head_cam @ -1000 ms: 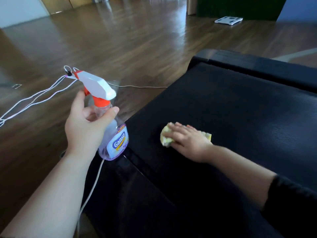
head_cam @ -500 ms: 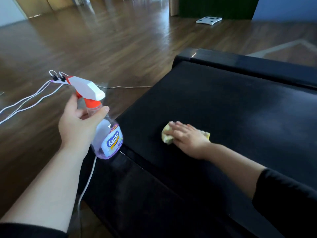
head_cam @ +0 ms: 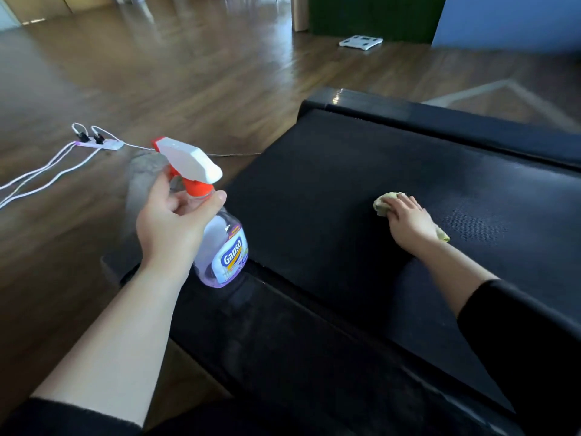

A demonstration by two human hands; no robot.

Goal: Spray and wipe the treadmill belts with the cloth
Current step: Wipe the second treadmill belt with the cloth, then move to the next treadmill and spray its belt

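Observation:
A black treadmill belt [head_cam: 330, 196] fills the middle and right of the head view. My right hand [head_cam: 408, 220] presses a crumpled yellow cloth [head_cam: 385, 202] flat onto the belt; most of the cloth is hidden under my palm. My left hand [head_cam: 171, 228] grips the neck of a spray bottle [head_cam: 220, 243] with a white and orange trigger head and a purple label. The bottle hangs over the belt's left edge, nozzle pointing left and away.
The treadmill's black side rail [head_cam: 283, 325] runs along the near edge and its end cover [head_cam: 393, 108] lies at the far side. A white power strip [head_cam: 97, 143] with cables lies on the wooden floor to the left. A white bathroom scale [head_cam: 360, 42] sits far back.
My right hand has slid the cloth to the right across the belt. My left hand with the bottle has shifted slightly toward the belt.

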